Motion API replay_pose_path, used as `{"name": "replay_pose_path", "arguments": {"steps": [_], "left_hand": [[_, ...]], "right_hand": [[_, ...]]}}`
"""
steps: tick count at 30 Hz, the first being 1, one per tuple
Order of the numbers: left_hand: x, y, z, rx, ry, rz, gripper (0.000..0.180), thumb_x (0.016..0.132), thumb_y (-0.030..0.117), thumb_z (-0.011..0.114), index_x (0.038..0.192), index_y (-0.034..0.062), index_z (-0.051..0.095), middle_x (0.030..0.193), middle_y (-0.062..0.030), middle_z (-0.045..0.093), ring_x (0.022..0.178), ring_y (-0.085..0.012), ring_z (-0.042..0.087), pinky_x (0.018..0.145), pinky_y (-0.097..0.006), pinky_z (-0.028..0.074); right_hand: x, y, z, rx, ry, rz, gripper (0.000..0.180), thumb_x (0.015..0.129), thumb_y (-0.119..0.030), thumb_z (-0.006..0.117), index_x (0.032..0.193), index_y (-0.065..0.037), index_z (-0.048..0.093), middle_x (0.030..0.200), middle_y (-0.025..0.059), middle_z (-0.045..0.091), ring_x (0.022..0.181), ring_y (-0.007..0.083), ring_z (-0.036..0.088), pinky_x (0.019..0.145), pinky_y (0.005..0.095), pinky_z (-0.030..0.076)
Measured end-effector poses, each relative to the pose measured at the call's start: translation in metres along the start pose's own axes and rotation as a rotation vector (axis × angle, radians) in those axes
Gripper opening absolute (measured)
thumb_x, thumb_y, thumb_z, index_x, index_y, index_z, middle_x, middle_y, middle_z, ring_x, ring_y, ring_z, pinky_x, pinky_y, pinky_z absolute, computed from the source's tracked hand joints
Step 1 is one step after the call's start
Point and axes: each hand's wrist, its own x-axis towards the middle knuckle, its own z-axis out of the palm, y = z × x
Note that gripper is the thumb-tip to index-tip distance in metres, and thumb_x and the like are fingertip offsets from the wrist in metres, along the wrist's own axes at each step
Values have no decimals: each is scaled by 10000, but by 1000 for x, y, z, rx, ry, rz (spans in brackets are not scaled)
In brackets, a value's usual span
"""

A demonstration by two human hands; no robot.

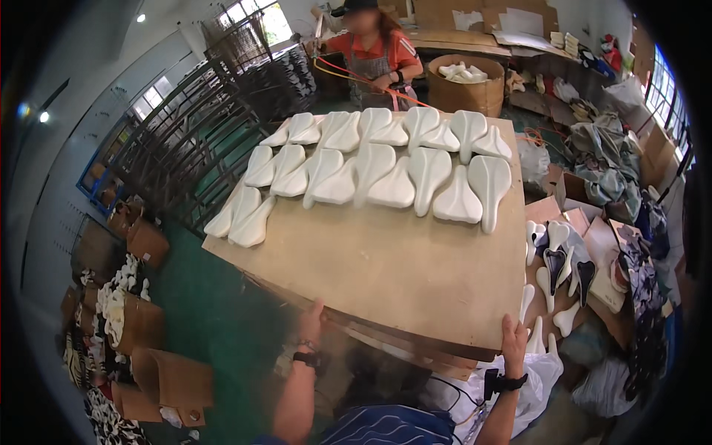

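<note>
Board: a large flat brown board [386,267] spans the space ahead of both hands; its near edge lies under their fingers; further thin boards show stacked just below that edge.
Saddle shapes: white moulded saddle shapes [371,159] lie in overlapping rows on the far half of the board, well apart from both hands; the near half of the board is bare.
Round bin: a brown round bin [466,93] stands beyond the far right corner of the board, holding more white pieces.
Racks: dark metal racks [185,141] stand far ahead and to the left of the left hand.
Other person: a person in a red top and apron [374,55] stands past the far edge of the board, opposite both hands.
Small parts: white and black saddle parts [560,267] lie on a lower surface just right of the right hand.
Cardboard boxes: open cardboard boxes [159,371] sit on the floor to the left of the left hand.
Left hand: the left hand [311,320] is closed on the near edge of the board, thumb on top; a dark wristband sits at the wrist.
Right hand: the right hand [513,337] is closed on the near right corner of the board, fingers over the edge; a dark watch sits at the wrist.
</note>
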Motion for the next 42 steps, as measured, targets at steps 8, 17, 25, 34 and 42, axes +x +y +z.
{"name": "replay_pose_path", "arguments": {"steps": [8, 17, 25, 34, 42], "left_hand": [[-10, 14, 13, -175, -14, -13, 373, 997, 428, 662, 789, 132, 568, 655, 24, 521, 595, -167, 616, 588, -350, 537], [-4, 8, 4, -194, -66, -7, 340, 1009, 412, 644, 834, 132, 565, 654, 23, 523, 600, -170, 618, 591, -352, 537], [-14, 20, 17, -159, -46, 21, 346, 1017, 402, 633, 817, 122, 593, 657, 26, 534, 609, -150, 621, 593, -330, 566], [2, -6, -1, -137, 11, 21, 319, 996, 382, 648, 933, 69, 657, 698, -10, 565, 595, -172, 657, 543, -338, 585], [2, -4, 6, -208, -53, -7, 436, 1002, 437, 642, 769, 82, 543, 685, 10, 545, 583, -133, 659, 565, -317, 589]], "right_hand": [[4, 13, 1, 1, 9, -40, 448, 1060, -333, 558, 1102, 104, 647, 878, 48, 665, 785, 122, 577, 694, 312, 484], [2, 24, 5, -16, 40, -31, 492, 1056, -423, 552, 913, 39, 644, 747, -19, 568, 683, 89, 475, 583, 304, 399], [2, 17, 4, 48, 43, 20, 483, 1050, -424, 569, 939, 39, 651, 773, -10, 586, 691, 82, 494, 591, 294, 408], [11, 37, 5, -139, 91, -120, 416, 1061, -349, 574, 780, -42, 577, 702, -61, 451, 669, 67, 397, 572, 316, 329], [35, 85, -17, 629, -156, 111, 425, 1057, -273, 517, 1309, 65, 575, 1201, 156, 691, 1023, 215, 670, 894, 334, 539]]}}
